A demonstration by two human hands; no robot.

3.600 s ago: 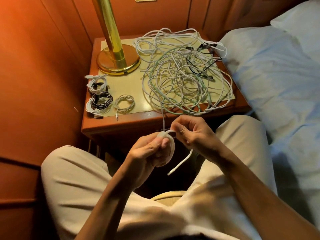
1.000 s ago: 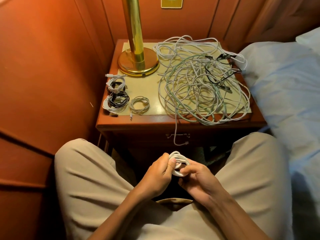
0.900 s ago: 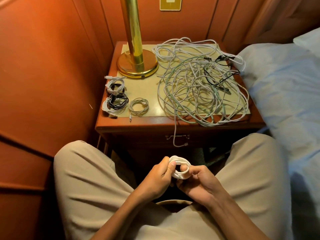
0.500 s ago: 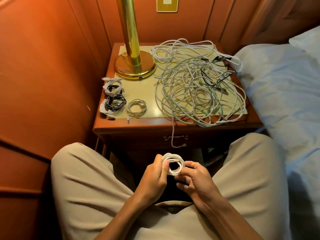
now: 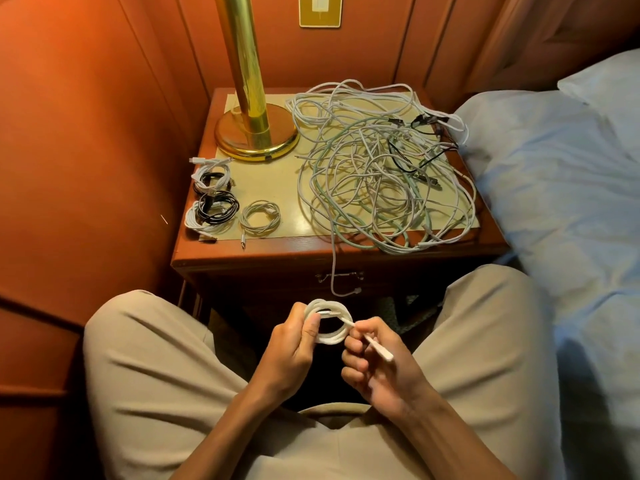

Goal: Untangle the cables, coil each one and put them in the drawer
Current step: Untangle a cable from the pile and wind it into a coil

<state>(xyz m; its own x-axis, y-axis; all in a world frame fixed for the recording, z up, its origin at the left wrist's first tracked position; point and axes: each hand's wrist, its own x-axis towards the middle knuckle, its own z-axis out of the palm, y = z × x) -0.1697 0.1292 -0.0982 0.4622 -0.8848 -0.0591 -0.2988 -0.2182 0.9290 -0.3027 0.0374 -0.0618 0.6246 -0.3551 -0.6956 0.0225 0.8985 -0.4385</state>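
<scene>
Between my knees I hold a small white cable coil (image 5: 330, 337). My left hand (image 5: 294, 344) pinches the coil's left side. My right hand (image 5: 375, 358) grips the cable's free end, whose white plug (image 5: 381, 351) sticks out to the right across the coil. On the nightstand (image 5: 270, 249) lies a big tangle of white and pale green cables (image 5: 377, 178); one strand (image 5: 334, 268) hangs over the front edge past the drawer handle (image 5: 341, 276). Several finished coils, white and black (image 5: 211, 206), and a thin white coil (image 5: 260, 218) lie at the front left. The drawer is closed.
A brass lamp base (image 5: 256, 136) stands at the nightstand's back left. Orange wood-panelled wall (image 5: 86, 150) closes the left side and the back. A bed with pale blue sheets (image 5: 568, 188) borders the right. My legs in beige trousers (image 5: 149, 368) flank the hands.
The loose cable has been wound into a tight coil and lowered to my lap. In the last half second my right hand has pulled the plug end out across the coil.
</scene>
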